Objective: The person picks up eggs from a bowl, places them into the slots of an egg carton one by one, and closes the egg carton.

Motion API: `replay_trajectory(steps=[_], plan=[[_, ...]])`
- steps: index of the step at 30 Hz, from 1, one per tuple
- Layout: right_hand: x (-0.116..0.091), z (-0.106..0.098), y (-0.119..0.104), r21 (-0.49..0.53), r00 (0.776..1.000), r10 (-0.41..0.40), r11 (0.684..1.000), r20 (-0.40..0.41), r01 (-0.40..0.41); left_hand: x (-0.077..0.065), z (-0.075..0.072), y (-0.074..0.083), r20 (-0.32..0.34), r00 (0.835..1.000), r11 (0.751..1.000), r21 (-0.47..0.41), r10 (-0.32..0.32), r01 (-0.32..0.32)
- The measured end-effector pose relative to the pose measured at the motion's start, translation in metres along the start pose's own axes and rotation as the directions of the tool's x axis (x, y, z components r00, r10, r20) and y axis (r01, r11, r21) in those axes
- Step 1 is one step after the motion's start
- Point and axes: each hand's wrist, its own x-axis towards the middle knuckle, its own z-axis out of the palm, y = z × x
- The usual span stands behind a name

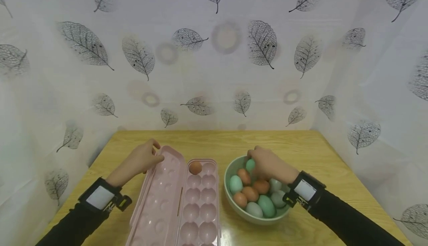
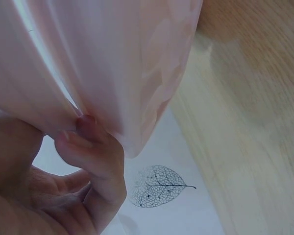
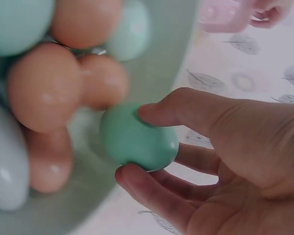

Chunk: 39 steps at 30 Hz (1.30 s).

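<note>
My left hand pinches the far left edge of the pink egg carton's lid, thumb against finger in the left wrist view. The lid lies opened out to the left of the cupped tray. One brown egg sits in the tray's far left cup. Over the far side of a pale green bowl, my right hand holds a green egg between thumb and fingers. Several brown, green and pale grey-blue eggs lie in the bowl, among them a larger green egg.
A wooden table bears the carton and the bowl, which stands just right of the tray. White sheeting with a leaf print hangs behind the table and along both sides.
</note>
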Motion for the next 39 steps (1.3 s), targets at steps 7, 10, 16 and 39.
replay_trajectory(steps=[7,10,16,39], plan=[[0.002,-0.015,-0.002,0.052,1.000,0.002,0.999,0.005,-0.002,0.000,0.001,-0.004,0.009,1.000,1.000,-0.015,-0.020,0.020],[0.004,-0.018,-0.003,0.060,1.000,0.015,0.998,0.023,-0.016,0.000,0.002,-0.005,0.011,1.000,1.000,-0.013,-0.018,0.018],[0.011,-0.025,-0.009,0.008,0.999,-0.049,0.999,-0.014,0.049,0.002,0.001,-0.007,0.004,1.000,1.000,-0.015,-0.022,0.022],[0.045,-0.022,-0.062,-0.027,0.992,-0.128,0.991,0.018,0.129,0.005,0.000,-0.009,0.008,1.000,0.999,-0.039,-0.004,0.004]])
